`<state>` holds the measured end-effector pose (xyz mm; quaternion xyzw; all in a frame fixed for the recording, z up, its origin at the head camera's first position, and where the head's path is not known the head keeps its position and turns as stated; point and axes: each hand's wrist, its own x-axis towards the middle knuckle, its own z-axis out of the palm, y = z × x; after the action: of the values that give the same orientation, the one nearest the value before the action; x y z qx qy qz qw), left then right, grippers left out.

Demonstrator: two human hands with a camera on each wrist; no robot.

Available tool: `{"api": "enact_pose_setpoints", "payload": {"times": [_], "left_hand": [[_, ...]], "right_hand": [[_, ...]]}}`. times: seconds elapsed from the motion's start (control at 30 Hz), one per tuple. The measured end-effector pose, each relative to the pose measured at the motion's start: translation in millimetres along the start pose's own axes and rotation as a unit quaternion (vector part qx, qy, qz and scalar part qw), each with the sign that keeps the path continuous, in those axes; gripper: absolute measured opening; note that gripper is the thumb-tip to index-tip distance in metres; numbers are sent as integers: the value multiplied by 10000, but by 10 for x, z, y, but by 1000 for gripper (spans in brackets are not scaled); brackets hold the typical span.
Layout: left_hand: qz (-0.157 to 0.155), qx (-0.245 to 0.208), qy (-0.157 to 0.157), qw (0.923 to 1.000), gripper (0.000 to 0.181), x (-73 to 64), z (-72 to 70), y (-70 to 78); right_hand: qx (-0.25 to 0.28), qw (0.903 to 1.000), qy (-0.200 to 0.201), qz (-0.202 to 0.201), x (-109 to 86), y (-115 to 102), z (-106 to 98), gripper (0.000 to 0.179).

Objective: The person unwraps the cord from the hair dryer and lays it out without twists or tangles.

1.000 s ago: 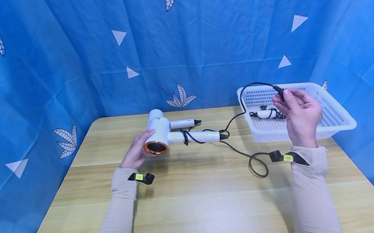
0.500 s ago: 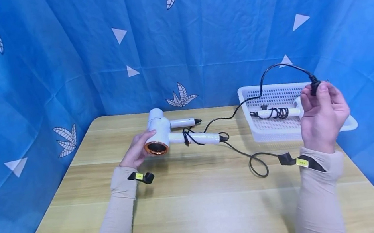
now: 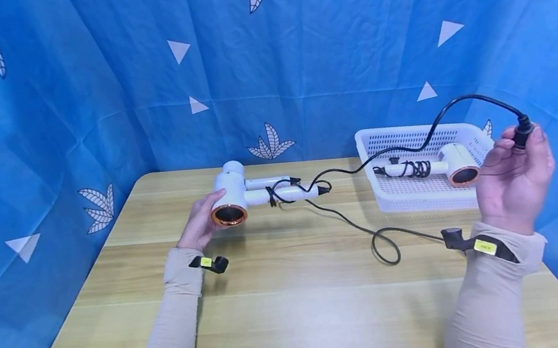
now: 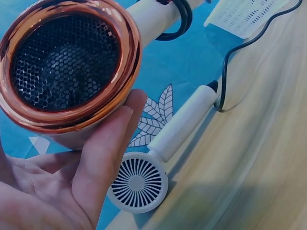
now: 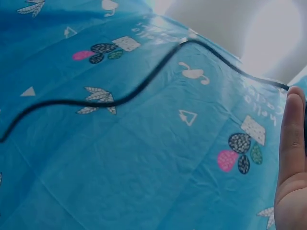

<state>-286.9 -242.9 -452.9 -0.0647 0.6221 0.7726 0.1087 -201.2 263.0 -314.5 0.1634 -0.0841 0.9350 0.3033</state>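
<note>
My left hand (image 3: 198, 222) holds a white hair dryer (image 3: 228, 190) by its head, thumb on the body and fingers beneath. Its copper-rimmed mesh end (image 4: 67, 62) faces the left wrist camera, and its handle points right with black cord looped round it. The right hand (image 3: 515, 183) pinches the black plug (image 3: 523, 131) in the air, beyond the basket's right side. From there the cord (image 3: 416, 148) arcs over the basket back to the handle. Just behind the held dryer, a second white hair dryer (image 4: 184, 124) lies on the table, its round slotted grille (image 4: 136, 182) showing.
A white perforated basket (image 3: 408, 203) stands at the table's back right. Inside lies another white hair dryer (image 3: 455, 159) with its cord wrapped round the handle. A loop of loose cord (image 3: 390, 262) lies mid-table. Blue printed curtain (image 3: 324, 41) encloses the back and sides.
My right hand has moved right with the plug, pulling the cord into a longer arc and uncovering the basket's dryer. The left hand has raised the held dryer slightly and shifted it left.
</note>
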Motion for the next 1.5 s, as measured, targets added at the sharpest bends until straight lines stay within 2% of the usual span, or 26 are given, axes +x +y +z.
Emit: {"api": "enact_pose_setpoints", "payload": {"times": [0.27,0.47,0.57,0.8,0.87,0.93,1.07,1.17,1.23,1.4,1.5], "left_hand": [[57,-212,287,9993,36,-4,-29,18],[129,-410,271,9987,32,-3,-35,26],[160,-511,295,9981,30,-6,-32,34],[171,-760,350,9963,25,-10,-60,50],[145,-754,357,9964,27,-15,-66,56],[129,-736,344,9966,29,-21,-70,61],[139,-757,278,9966,33,-31,-70,70],[162,-802,208,9964,36,-45,-60,75],[171,-822,169,9963,37,-59,-51,80],[193,-820,55,9964,34,-81,-30,94],[187,-748,28,9970,30,-84,-13,104]], "right_hand": [[660,9955,299,607,74,-186,-125,18],[985,9905,619,734,198,-371,-310,21],[939,9883,908,781,270,-482,-406,21],[470,9833,1541,841,399,-734,-606,17],[100,9797,1846,773,418,-792,-646,13],[-283,9718,2216,757,437,-847,-671,8],[-1163,9529,2708,719,477,-884,-681,16],[-1561,9474,2715,663,489,-838,-668,20],[-1709,9482,2608,612,486,-774,-658,20],[-1924,9570,2111,499,455,-561,-621,20],[-1958,9630,1757,584,425,-444,-581,17]]}}
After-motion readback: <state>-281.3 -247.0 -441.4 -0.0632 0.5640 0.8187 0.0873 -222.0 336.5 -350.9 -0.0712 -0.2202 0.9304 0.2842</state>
